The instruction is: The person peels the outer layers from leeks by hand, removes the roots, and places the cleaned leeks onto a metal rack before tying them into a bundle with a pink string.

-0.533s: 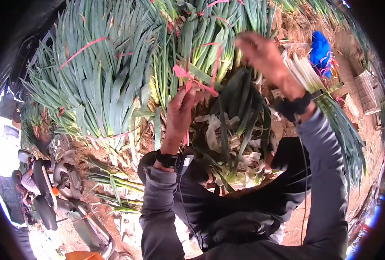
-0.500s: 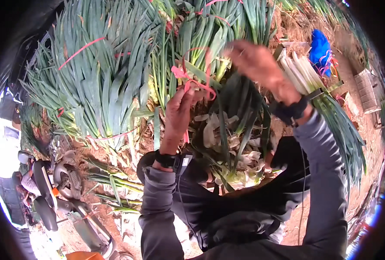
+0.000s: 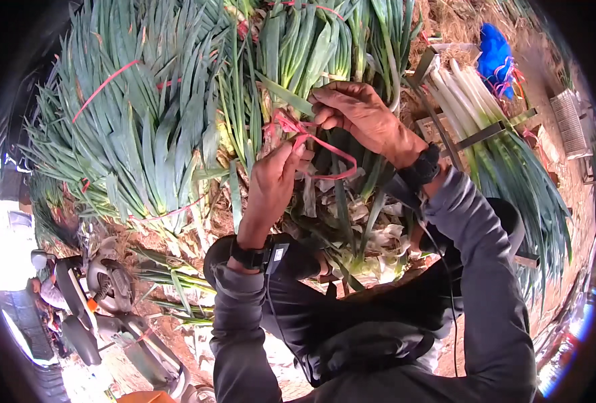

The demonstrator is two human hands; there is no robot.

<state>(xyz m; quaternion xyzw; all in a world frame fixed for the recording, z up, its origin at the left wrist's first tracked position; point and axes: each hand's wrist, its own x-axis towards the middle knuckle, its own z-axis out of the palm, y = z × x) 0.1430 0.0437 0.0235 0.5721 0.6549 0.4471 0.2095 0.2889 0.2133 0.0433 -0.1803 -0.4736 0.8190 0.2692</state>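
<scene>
A thin pink plastic ribbon [image 3: 343, 161] is knotted and looped between my hands, in front of my knees. My left hand [image 3: 271, 185] pinches it just under the knot, thumb against fingers. Just up and to the right, my right hand [image 3: 368, 121] has its fingers closed at the other side of the knot, on a strand of the ribbon. Large bundles of green leeks [image 3: 143, 134], some tied with pink strips, lie beyond and to the left of my hands. Below the hands are loose leaves and peeled scraps [image 3: 372, 235].
On the right, white-stemmed leeks [image 3: 469, 101] lie in a metal frame [image 3: 482, 136], their green tops hanging toward me. A blue bag [image 3: 494, 57] with pink strips sits behind them. At the lower left stands a motorbike [image 3: 110, 316]. A dark cable runs along each forearm.
My right hand has come down and left, from a blurred raised position to beside the left hand. The ribbon's loop now hangs to the right, and the metal frame shows more fully.
</scene>
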